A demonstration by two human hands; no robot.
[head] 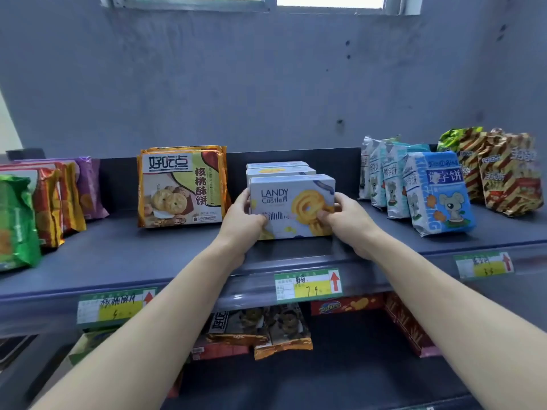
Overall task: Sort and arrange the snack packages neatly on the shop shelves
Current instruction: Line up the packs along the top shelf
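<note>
A: Right, both hands on the front Landy Castle box [291,206], mid-shelf, standing upright approx halfway between the back wall and the front edge of the shelf [124,255].

B: Grip?

A: Left hand [242,223] clamps the box's left side, fingers [245,199] wrapped round the edge, thumb on the front. Right hand [346,217] takes the right side, thumb pressed on the cookie pic. Box pinched between the two.

B: Anything behind it?

A: Two more identical boxes [278,168], lined up front to back, touching.

B: Neighbours?

A: Left side: walnut cookie packs [182,187], orange trim, upright, a stack of a few. Towards the shelf's left edge: green, red & purple bags [44,202]. Right side: a row of blue-white mouse biscuit bags [438,193], leaning a bit; beyond them, at the right edge, striped brown bags [503,173].

B: Labels?

A: Price tag [307,284] on the front edge below the box, red arrow up. Lower shelf has mixed packs [266,329], details too dim to tell.
</note>
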